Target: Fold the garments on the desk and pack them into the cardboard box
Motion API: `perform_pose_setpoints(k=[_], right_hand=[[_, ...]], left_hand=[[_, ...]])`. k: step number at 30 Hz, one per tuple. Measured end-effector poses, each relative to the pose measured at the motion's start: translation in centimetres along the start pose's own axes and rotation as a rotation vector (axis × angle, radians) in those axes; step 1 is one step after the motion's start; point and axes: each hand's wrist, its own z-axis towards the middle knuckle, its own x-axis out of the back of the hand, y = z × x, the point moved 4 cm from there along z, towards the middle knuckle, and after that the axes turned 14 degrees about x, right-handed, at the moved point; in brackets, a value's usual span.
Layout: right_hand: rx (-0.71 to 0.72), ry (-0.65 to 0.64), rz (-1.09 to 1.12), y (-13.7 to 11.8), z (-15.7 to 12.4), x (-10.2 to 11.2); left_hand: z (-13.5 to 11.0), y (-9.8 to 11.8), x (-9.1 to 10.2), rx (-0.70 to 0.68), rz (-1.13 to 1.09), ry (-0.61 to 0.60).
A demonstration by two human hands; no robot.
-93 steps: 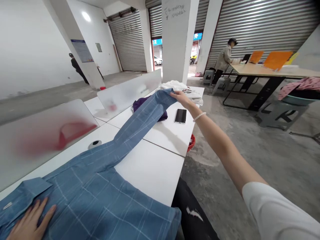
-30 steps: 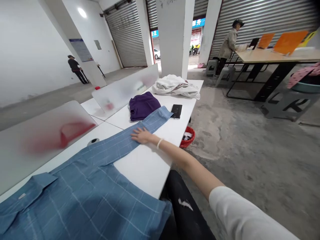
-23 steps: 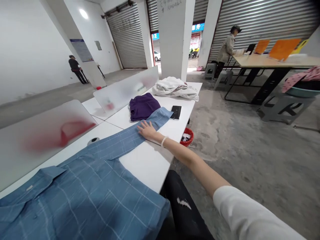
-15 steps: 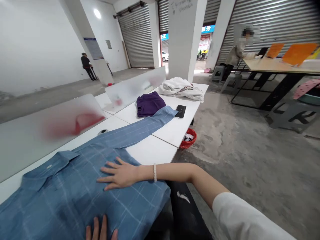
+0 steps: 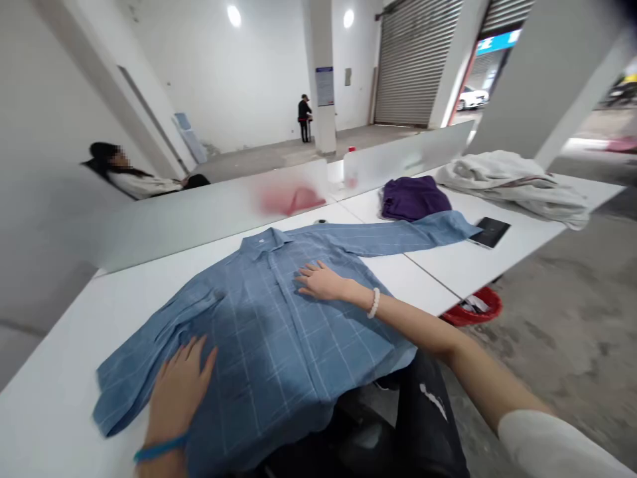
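Note:
A blue shirt with pale check lines (image 5: 259, 325) lies spread face up on the white table (image 5: 64, 358), its collar toward the frosted divider. One sleeve stretches right to the phone; the other angles down to the left, and the hem hangs over the near edge. My left hand (image 5: 182, 385), with a blue band on the wrist, rests on the shirt's left side by the sleeve, fingers spread. My right hand (image 5: 322, 281), below a white beaded bracelet, lies flat on the shirt's chest near the button front, fingers apart. Neither hand grips the cloth.
A folded purple garment (image 5: 415, 199), a dark phone (image 5: 490, 232) and a heap of white cloth (image 5: 512, 179) lie to the right. A frosted divider (image 5: 209, 219) runs along the back. Below the table edge stands a red basket (image 5: 480, 309). Two people are beyond the divider.
The view has swung left, bringing the whole shirt and its left sleeve into sight. My left hand shows fully now, by the left sleeve. My right hand stays flat on the shirt, nearer the button front.

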Motion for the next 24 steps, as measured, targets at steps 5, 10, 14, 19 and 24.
perform_pose_setpoints(k=[5,10,14,19,24], right_hand=[[0.052,0.131,0.023,-3.2,9.3,-3.2],[-0.071,0.107,0.032,-2.6,11.6,-6.7],[-0.050,0.123,-0.002,-2.3,11.3,-7.3],[-0.054,0.094,-0.023,-2.4,11.4,-7.4],[-0.058,0.076,-0.042,-2.5,11.3,-7.3]], left_hand=[[5.1,1.8,-0.9,0.151,-0.027,-0.036],[5.8,-3.1,-2.0,0.378,-0.069,0.002],[6.9,-6.4,-1.5,0.431,-0.255,-0.131],[8.2,-9.1,0.3,0.494,-0.358,-0.100],[9.7,-4.5,-1.3,0.375,-0.541,-0.142]])
